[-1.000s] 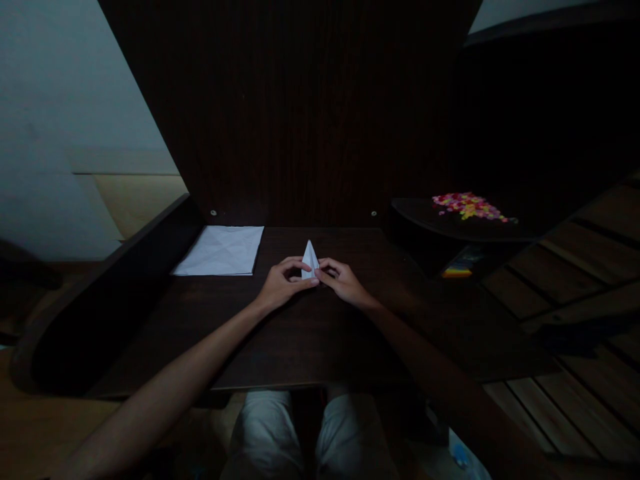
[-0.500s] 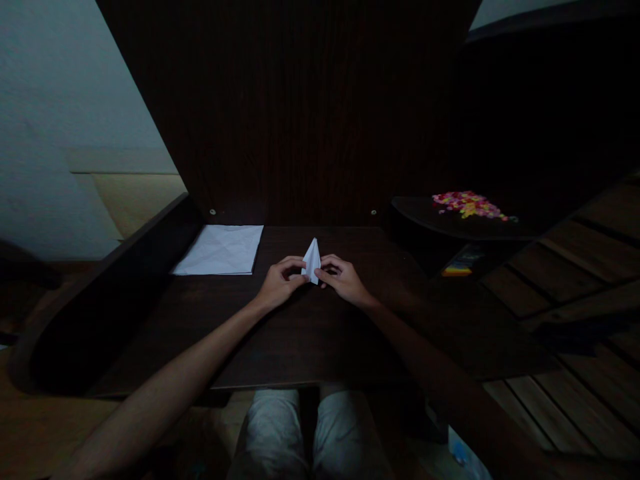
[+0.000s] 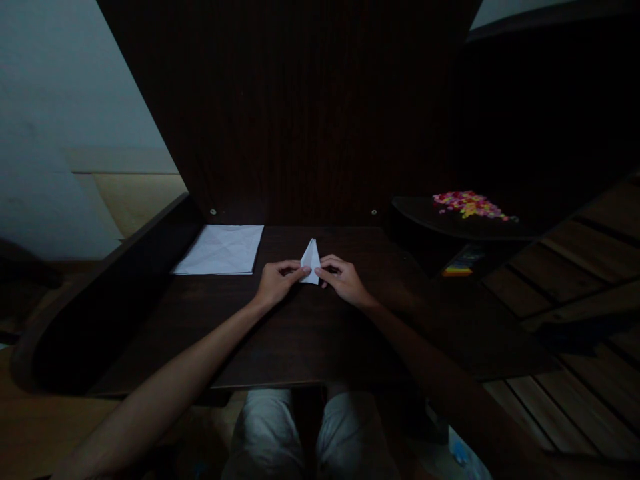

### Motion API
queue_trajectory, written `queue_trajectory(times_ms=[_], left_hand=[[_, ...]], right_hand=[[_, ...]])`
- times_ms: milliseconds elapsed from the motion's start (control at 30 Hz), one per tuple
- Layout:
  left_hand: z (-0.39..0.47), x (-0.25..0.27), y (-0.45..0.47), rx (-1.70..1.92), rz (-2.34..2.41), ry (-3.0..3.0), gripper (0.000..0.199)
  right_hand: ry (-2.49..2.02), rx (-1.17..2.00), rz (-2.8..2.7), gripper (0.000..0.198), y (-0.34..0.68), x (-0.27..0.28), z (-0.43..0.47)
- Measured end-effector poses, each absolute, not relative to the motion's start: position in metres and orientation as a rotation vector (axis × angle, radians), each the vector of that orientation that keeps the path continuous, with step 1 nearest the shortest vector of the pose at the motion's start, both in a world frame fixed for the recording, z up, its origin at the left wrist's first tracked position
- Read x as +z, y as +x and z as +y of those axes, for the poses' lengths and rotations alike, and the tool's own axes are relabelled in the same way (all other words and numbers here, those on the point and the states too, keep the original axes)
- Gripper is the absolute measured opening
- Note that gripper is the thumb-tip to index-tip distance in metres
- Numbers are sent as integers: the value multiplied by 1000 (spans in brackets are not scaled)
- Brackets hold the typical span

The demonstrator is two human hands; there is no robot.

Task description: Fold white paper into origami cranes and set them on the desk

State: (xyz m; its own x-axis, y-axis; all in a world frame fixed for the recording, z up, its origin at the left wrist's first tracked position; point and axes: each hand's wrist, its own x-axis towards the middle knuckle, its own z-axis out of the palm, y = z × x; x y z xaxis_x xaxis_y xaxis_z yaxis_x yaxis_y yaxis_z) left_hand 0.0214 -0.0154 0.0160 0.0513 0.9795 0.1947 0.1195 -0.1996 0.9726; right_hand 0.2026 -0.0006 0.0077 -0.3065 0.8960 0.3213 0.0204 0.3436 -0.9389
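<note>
Between my two hands, a small white folded paper point(image 3: 311, 255) stands with its narrow pointed end away from me and several layers showing at the tip. My left hand point(image 3: 280, 280) pinches its left side, the thumb lying across the front face. On the right edge, my right hand point(image 3: 343, 277) grips the paper between thumb and fingers. Some fingertips are hidden behind the paper. Both hands are just over the dark wooden desk point(image 3: 300, 340).
White paper sheets point(image 3: 220, 250) lie flat at the desk's back left. To the right, a raised shelf point(image 3: 425, 217) bears a heap of small pink, red and yellow pieces point(image 3: 470, 204). A yellow-orange item point(image 3: 457, 272) sits beneath it. A dark panel point(image 3: 290, 120) rises behind.
The folded paper now looks wider at its base, with its layers more spread at the tip. My left thumb has moved onto its front face; my right hand has hardly moved.
</note>
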Motion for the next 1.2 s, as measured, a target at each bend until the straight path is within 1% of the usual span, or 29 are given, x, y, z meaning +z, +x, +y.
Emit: queue_trajectory(times_ms=[233, 400, 500, 667, 867, 967, 1067, 1133, 1200], left_hand=[[-19, 24, 20, 1259, 1117, 1558, 24], [-20, 26, 20, 1264, 1127, 1611, 28], [-19, 24, 21, 1275, 1137, 1582, 28], [-16, 17, 23, 1243, 1094, 1482, 35], [-17, 18, 23, 1236, 1097, 1473, 33], [-16, 17, 22, 1207, 1095, 1453, 31], [-15, 15, 22, 1223, 1023, 1408, 31], [-14, 14, 23, 1264, 972, 1371, 35], [-15, 14, 24, 1289, 943, 1324, 41]], right_hand=[[-849, 1100, -1620, 27, 201, 10, -2], [-825, 1079, -1582, 24, 201, 9, -2], [-832, 1070, -1551, 22, 200, 9, -2], [-830, 1038, -1553, 22, 202, 8, -1], [-878, 961, -1608, 21, 204, 7, 1], [-900, 1001, -1574, 27, 204, 6, 1], [-906, 1051, -1503, 41, 204, 5, 2], [-892, 1074, -1475, 48, 203, 5, 2], [-878, 1091, -1471, 50, 203, 6, 3]])
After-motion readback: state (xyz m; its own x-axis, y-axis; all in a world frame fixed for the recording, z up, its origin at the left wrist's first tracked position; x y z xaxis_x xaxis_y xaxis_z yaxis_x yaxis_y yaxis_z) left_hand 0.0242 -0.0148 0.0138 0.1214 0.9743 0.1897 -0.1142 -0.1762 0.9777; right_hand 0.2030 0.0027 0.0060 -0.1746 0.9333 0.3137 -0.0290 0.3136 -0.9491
